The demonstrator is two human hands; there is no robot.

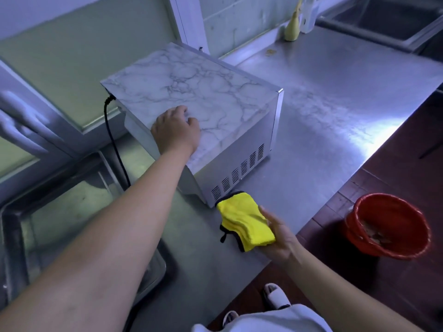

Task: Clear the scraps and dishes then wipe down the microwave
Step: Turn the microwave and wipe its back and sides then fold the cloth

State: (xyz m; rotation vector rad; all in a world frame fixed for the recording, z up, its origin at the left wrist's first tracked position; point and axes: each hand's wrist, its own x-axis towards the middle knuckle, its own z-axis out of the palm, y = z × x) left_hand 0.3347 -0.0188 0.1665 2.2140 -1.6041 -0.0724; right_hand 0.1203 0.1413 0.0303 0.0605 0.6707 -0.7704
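The microwave stands on the steel counter, turned at an angle, with a marble-patterned top and a vented steel side facing me. My left hand rests on the near edge of its top, fingers loosely bent, holding nothing. My right hand holds a folded yellow cloth with black trim, just below the microwave's near bottom corner and above the counter edge.
A black power cord runs down from the microwave's back left. A sunken steel sink lies at left. A red bucket with scraps stands on the tiled floor at right. A yellowish bottle sits by the far wall.
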